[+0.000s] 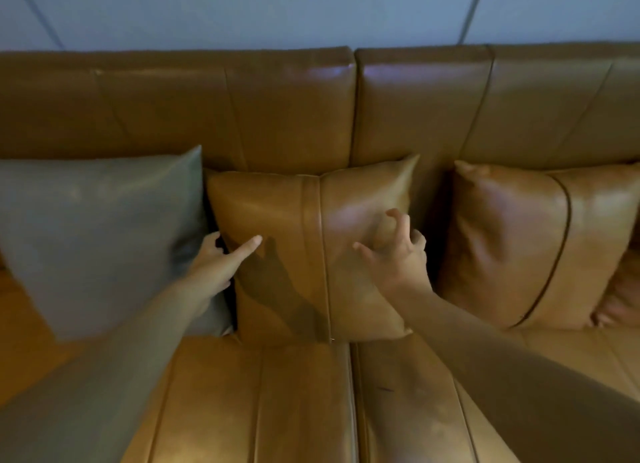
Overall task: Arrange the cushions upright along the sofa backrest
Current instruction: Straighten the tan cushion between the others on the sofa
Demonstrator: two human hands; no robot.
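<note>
Three cushions stand upright against the tan leather sofa backrest (284, 109). A grey-green cushion (100, 234) is on the left, a tan cushion (304, 227) in the middle, and another tan cushion (540, 241) on the right. My left hand (218, 262) reaches into the gap between the grey-green and middle cushions, with its index finger stretched onto the middle cushion's left side. My right hand (394, 251) hovers at the middle cushion's right side, fingers spread and curled, holding nothing.
The sofa seat (277, 400) stretches in front of the cushions. A further tan cushion edge (620, 300) shows at the far right, behind the right cushion. A pale panelled wall (311, 9) rises behind the backrest.
</note>
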